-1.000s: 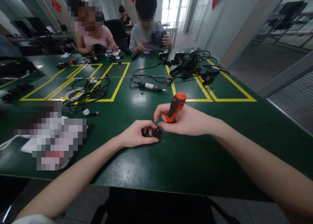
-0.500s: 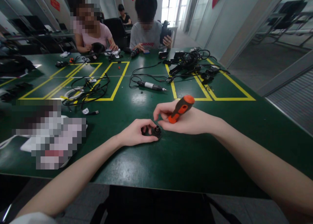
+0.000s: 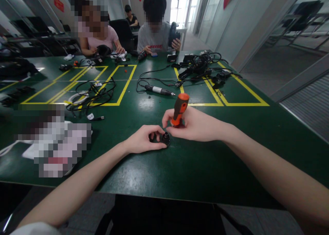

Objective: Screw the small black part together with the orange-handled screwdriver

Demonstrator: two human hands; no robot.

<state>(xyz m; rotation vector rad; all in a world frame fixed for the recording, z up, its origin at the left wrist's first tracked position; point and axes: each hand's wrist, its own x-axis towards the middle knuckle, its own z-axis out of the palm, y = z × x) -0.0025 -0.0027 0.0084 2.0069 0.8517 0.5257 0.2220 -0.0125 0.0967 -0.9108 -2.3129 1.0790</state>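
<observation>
Small black part [image 3: 166,137] rests on the surface [image 3: 205,173], pinched by the left hand [image 3: 147,139]. Right hand [image 3: 196,124], just beside the part, grasps the orange-and-black screwdriver handle [image 3: 181,108].

Glossy, smooth green tabletop [image 3: 205,173]; screwdriver handle [image 3: 181,106] — matt dark grip, shinier orange plastic-looking ends.

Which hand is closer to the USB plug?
Left. The left hand sits to the right of the USB plug; the right hand, holding the screwdriver, is farther right.
</observation>
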